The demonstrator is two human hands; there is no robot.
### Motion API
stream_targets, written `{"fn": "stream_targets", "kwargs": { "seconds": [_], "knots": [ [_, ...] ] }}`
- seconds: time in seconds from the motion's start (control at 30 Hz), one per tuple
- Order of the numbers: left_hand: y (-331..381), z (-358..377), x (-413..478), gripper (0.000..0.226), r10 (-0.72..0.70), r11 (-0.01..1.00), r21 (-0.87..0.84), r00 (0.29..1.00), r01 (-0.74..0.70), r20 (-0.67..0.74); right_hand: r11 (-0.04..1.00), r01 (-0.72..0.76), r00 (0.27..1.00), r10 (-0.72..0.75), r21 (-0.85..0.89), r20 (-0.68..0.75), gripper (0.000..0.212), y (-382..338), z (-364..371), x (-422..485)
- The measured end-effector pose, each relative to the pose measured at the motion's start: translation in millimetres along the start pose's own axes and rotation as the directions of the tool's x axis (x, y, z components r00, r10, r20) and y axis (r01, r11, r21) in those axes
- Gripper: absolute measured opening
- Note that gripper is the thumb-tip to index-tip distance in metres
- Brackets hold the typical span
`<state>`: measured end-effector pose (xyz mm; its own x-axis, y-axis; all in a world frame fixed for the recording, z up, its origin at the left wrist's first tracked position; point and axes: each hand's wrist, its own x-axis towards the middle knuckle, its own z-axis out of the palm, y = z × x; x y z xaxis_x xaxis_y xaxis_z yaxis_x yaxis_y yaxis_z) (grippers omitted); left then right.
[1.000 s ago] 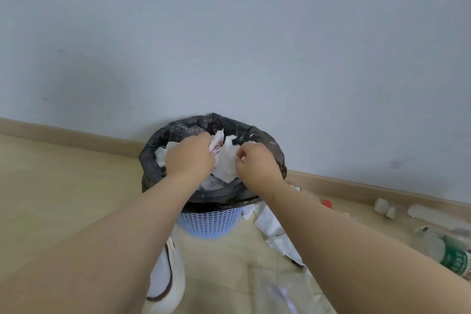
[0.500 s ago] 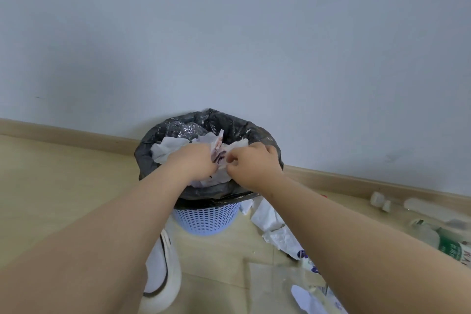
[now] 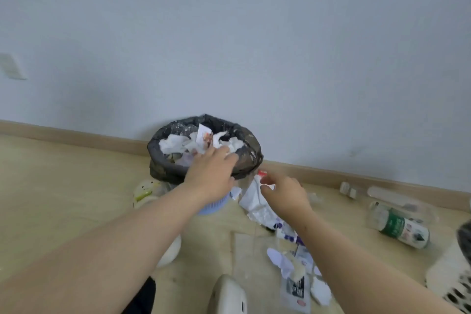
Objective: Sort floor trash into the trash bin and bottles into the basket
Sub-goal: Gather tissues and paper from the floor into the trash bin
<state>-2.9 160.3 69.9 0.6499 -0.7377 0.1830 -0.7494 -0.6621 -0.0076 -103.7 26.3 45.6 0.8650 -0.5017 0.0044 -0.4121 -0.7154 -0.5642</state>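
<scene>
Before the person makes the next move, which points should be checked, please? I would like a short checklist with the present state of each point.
1. Right hand free to pick up: ok. It holds nothing and its fingers are loosely open.
2. Left hand free: ok. Its straight fingers only rest on the paper in the trash bin.
3. Room left in the trash bin: cannot tell. The paper reaches the rim.
4. Floor trash cleared: not ok. A white wrapper and paper scraps lie on the floor.
5. Bottle in the basket: not ok. It lies on the floor.
</scene>
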Motion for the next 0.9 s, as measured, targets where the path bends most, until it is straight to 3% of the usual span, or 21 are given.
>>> {"fn": "stream_targets", "kwargs": {
  "seconds": [0.07,0.17,0.43,0.6,0.8,0.9],
  "knots": [
    [25,11,-14,0.040,0.156,0.988,0.007,0.987,-0.157,0.049,0.998,-0.068,0.996,0.068,0.000,0.060,0.030,25,9,-18],
    [58,37,-25,0.042,0.235,0.971,-0.092,0.957,-0.223,0.168,0.983,-0.181,0.980,0.180,0.005,0.085,0.029,65,20,-46],
    [117,116,-47,0.034,0.163,0.924,-0.382,0.889,0.015,0.428,0.933,-0.349,0.923,0.358,-0.090,0.139,0.032,155,44,-102],
    [129,162,-71,0.042,0.101,0.958,-0.281,0.845,0.060,0.525,0.944,-0.319,0.932,0.329,-0.089,0.150,0.034,172,63,-111],
    [125,189,-82,0.071,-0.001,0.959,-0.235,0.836,0.155,0.549,0.934,-0.297,0.955,0.290,-0.198,-0.066,0.042,174,72,-96],
    [123,184,-66,0.065,-0.029,0.945,-0.278,0.892,0.171,0.450,0.928,-0.340,0.936,0.318,-0.154,-0.151,0.042,179,70,-82]
  ]
}}
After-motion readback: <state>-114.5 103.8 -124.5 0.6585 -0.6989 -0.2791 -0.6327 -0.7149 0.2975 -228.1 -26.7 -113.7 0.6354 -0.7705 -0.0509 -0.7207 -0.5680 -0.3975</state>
